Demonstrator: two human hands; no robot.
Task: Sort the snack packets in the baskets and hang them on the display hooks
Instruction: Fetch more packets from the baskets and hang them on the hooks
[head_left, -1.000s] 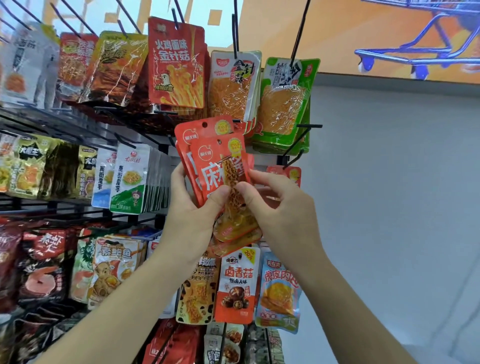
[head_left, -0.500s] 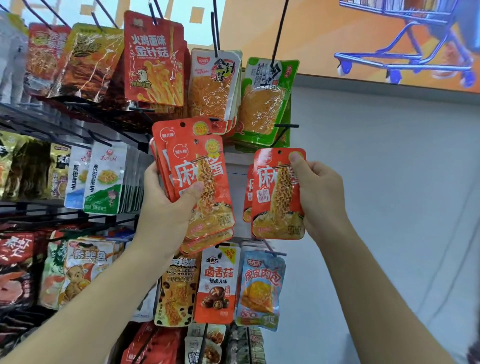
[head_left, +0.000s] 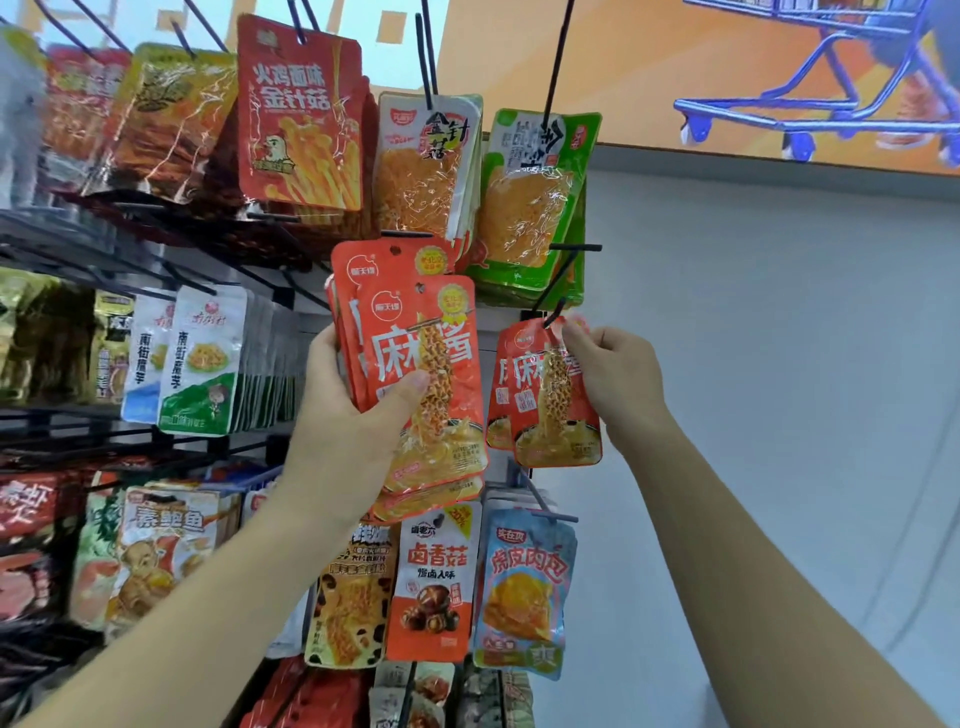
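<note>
Grey wall (head_left: 779, 364) fills the right of the scene, with an orange mural (head_left: 649, 78) showing a blue trolley (head_left: 831, 104) above it. Rack (head_left: 62, 423) of black wire hooks takes up the left and centre, hung in rows with snack packets.

Left hand (head_left: 348, 431): clamped on a stack (head_left: 426, 364) of orange packets, thumb across the front face, fingers behind. Stack is held upright in front of the rack's middle row, near centre, and is fanned slightly at its lower edge.

Right hand (head_left: 618, 374): thumb and forefinger pinched together on the top right corner of a single orange packet (head_left: 556, 410) of the same print. This packet sits at the right end of the middle row, its top edge against the tip of a hook (head_left: 553, 314). Whether its hole is threaded over the hook cannot be told. Second like packet (head_left: 500, 395) lies just behind it, offset to the left and touching it.

Stack and single packet are side by side and apart.

Surroundings:
- Green packets (head_left: 530, 208) hang directly above the hook.
- Red packet (head_left: 301, 114) hangs in the top row, left of centre.
- White-and-green packets (head_left: 200, 364) hang left of the stack.
- Blue packet (head_left: 524, 592) hangs below the single packet.
- Mushroom packet (head_left: 434, 582) hangs to the blue packet's left, under the stack
</note>
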